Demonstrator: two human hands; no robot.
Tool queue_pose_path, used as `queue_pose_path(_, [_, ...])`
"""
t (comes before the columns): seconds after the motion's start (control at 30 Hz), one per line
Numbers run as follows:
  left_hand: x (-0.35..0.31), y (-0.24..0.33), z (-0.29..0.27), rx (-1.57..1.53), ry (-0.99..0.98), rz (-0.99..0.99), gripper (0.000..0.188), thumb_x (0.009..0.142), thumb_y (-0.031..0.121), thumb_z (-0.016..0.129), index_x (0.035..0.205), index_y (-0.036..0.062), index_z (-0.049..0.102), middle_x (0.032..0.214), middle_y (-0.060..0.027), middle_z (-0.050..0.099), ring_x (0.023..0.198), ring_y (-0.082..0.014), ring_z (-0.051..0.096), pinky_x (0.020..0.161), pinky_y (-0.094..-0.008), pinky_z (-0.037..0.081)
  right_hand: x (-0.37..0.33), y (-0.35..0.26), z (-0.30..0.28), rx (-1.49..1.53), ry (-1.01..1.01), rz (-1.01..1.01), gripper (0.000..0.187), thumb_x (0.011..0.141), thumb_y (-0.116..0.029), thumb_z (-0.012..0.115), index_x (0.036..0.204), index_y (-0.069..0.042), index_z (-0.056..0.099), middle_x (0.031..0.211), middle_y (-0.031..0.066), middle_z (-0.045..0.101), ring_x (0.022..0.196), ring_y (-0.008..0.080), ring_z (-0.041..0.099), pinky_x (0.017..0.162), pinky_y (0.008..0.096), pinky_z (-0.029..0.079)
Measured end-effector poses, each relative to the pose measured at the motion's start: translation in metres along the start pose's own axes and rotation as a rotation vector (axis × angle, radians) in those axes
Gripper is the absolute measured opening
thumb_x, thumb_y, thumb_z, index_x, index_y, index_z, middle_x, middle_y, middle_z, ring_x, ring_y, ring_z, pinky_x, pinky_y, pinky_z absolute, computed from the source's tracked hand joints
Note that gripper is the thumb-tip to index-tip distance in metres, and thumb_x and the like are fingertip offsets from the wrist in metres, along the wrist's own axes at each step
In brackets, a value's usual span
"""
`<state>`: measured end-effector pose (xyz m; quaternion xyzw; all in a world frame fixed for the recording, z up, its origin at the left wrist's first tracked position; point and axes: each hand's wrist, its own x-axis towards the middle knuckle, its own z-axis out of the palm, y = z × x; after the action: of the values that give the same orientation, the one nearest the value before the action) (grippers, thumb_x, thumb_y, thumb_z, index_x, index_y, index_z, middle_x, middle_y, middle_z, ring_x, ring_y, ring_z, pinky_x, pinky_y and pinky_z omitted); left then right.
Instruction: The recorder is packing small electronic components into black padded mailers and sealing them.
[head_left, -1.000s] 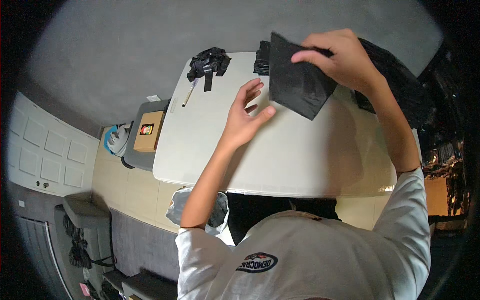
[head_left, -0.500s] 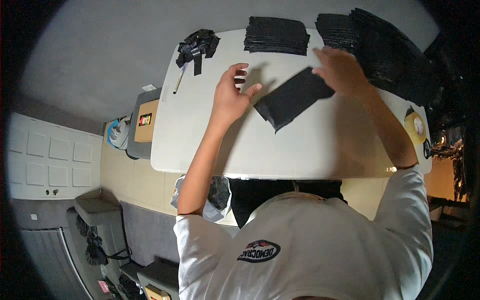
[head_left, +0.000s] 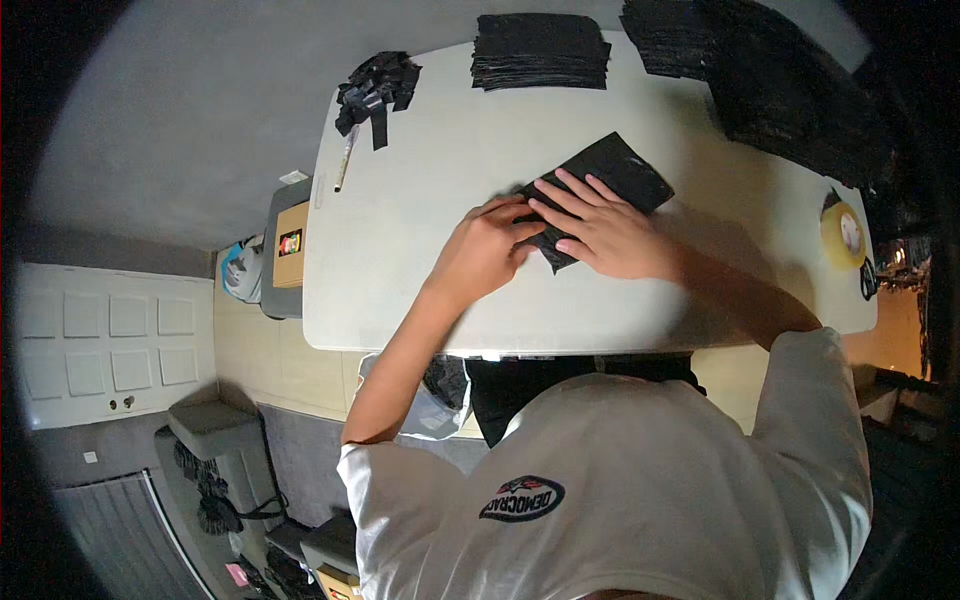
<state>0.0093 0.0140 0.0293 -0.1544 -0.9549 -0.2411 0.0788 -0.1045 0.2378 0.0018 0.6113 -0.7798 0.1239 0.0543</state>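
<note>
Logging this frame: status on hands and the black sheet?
Left hand and right hand both flat, pressing black sheet on white table. Nothing gripped. Black stack and tape roll well apart.

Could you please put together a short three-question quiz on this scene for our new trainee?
1. True or false: both hands press on the black sheet lying flat on the white table.
2. Which thing lies near the table's right edge? A) a roll of tape B) a pair of scissors C) a cup
3. Fill in: the neat stack of black sheets sits at the table's ____ edge, beyond the hands.

Key
1. True: the left hand and the right hand both rest on the sheet.
2. A: the yellowish roll of tape.
3. Far.
</note>
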Motion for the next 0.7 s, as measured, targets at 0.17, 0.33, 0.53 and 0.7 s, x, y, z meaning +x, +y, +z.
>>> queue_pose_path(0.17, [-0.01, -0.015, 0.007, 0.086, 0.092, 0.06, 0.023, 0.084, 0.012, 0.078, 0.107, 0.0107, 0.082, 0.128, -0.015, 0.073, 0.121, -0.0338, 0.068, 0.104, -0.0425, 0.055, 0.011, 0.002, -0.004, 0.068, -0.175, 0.024, 0.065, 0.105, -0.036, 0.054, 0.162, -0.009, 0.036, 0.172, 0.0148, 0.024, 0.159, 0.0395, 0.02, 0.127, 0.0563, 0.019])
queue_pose_path(0.33, [-0.012, -0.013, 0.001, -0.043, 0.064, -0.009, 0.018, 0.083, 0.009, 0.079, 0.1, 0.0108, 0.083, 0.131, -0.0194, 0.07, 0.105, -0.0372, 0.074, 0.095, -0.0409, 0.06, 0.005, 0.002, -0.004, 0.072, -0.116, 0.013, 0.066, 0.104, -0.037, 0.056, 0.161, -0.008, 0.038, 0.171, 0.0166, 0.025, 0.158, 0.0408, 0.023, 0.127, 0.0563, 0.02])
queue_pose_path(0.53, [-0.013, -0.005, -0.009, -0.017, 0.162, -0.113, 0.014, 0.08, 0.011, 0.08, 0.093, 0.008, 0.083, 0.115, -0.0194, 0.076, 0.089, -0.0361, 0.077, 0.084, -0.0394, 0.062, 0.029, 0.011, -0.002, 0.08, -0.156, -0.054, 0.065, 0.104, -0.04, 0.057, 0.158, -0.007, 0.042, 0.169, 0.0195, 0.029, 0.158, 0.04, 0.022, 0.127, 0.0565, 0.021])
queue_pose_path(0.7, [-0.014, 0.021, -0.015, 0.008, 0.186, -0.146, 0.011, 0.081, 0.015, 0.081, 0.085, 0.0042, 0.081, 0.091, -0.0182, 0.078, 0.081, -0.0355, 0.076, 0.077, -0.0408, 0.061, 0.02, 0.015, 0.006, 0.084, -0.145, -0.125, 0.063, 0.105, -0.041, 0.055, 0.158, -0.008, 0.043, 0.172, 0.0158, 0.024, 0.16, 0.0367, 0.019, 0.128, 0.0546, 0.019])
